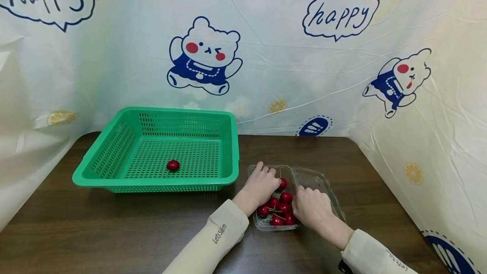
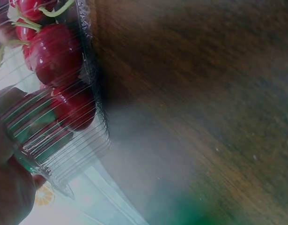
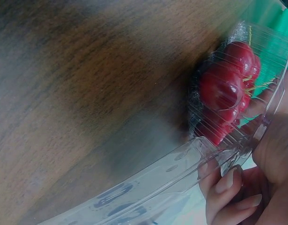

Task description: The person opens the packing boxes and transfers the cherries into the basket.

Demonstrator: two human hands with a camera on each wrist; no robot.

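Observation:
A clear plastic clamshell box [image 1: 262,225] lies open on the table, holding several dark red cherries [image 1: 274,203] with green stems. My left hand [image 1: 260,185] reaches over its left wall, the fingertips right at a cherry [image 1: 283,183] at the back; I cannot tell whether they grip it. In the left wrist view, that hand [image 2: 12,187] shows partly through the ribbed plastic wall. My right hand [image 1: 313,206] grips the box at the hinge side, fingers [image 3: 225,187] curled by the edge in the right wrist view. The lid [image 1: 310,176] is folded out to the right.
A green slotted basket [image 1: 156,183] stands to the left of the box, with a single cherry [image 1: 173,165] on its floor. A brown wooden table [image 1: 125,231] carries both. Behind it hangs a printed sheet [image 1: 266,54] with bear drawings.

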